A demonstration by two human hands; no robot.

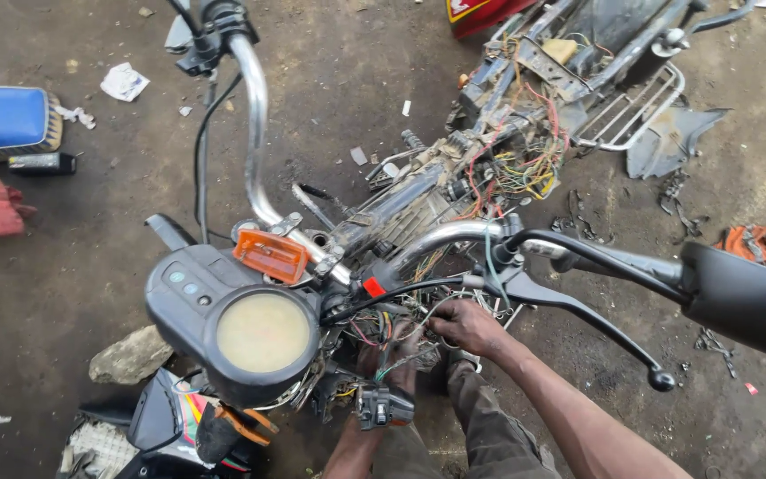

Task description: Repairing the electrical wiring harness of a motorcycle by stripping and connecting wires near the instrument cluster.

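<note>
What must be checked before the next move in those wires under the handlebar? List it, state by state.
1. Right hand reaches the wire tangle: ok.
2. Right hand's hold on a wire: cannot tell, fingers hidden.
3. Left hand in plain view: not ok, the black switch housing covers most of it.
4. Lever apart from the right forearm: ok.
5. Speedometer firmly fixed: cannot tell.

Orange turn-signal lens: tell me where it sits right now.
In the head view, the orange turn-signal lens sits left of centre, just above the round speedometer and against the base of the chrome handlebar.
</note>
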